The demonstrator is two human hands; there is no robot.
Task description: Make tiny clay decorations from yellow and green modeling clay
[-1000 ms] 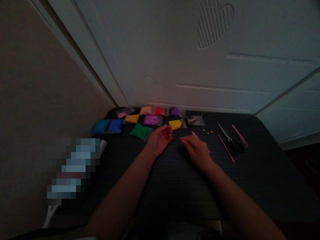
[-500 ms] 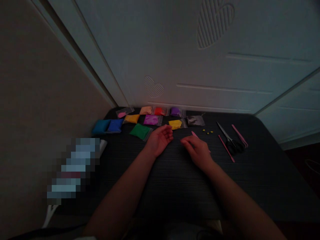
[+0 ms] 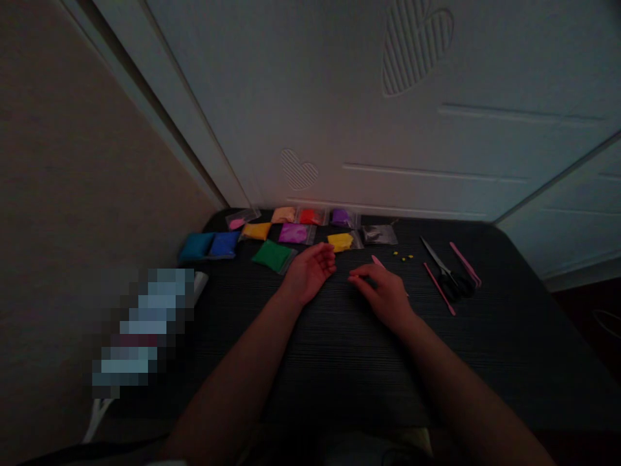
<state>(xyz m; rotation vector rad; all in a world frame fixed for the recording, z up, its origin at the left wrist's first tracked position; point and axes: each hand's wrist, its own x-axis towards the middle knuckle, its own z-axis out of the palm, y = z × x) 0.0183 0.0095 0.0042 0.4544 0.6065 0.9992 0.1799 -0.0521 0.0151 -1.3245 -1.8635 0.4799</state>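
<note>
My left hand (image 3: 310,275) is palm up over the dark table, fingers loosely curled and apart, nothing visible in it. Beside its fingertips lies a clear bag of yellow clay-like material (image 3: 340,242); a green packet (image 3: 273,256) is left of the wrist. My right hand (image 3: 383,288) faces it with thumb and forefinger pinched together; anything between them is too small to make out. Partly under the right hand lies a pink tool (image 3: 377,261). Several tiny yellow-and-dark pieces (image 3: 403,259) rest just beyond that hand.
Scissors (image 3: 444,266) with black handles lie at right, between a thin pink stick (image 3: 439,288) and pink tweezers (image 3: 466,264). Several coloured packets, including a blue one (image 3: 224,244), line the back. A blurred power-strip-like object (image 3: 140,330) is at left. White panels rise behind the table.
My right hand's thumb and forefinger have shifted slightly, and the pinch now shows more plainly. My left hand has hardly moved, and the things on the table lie as before.
</note>
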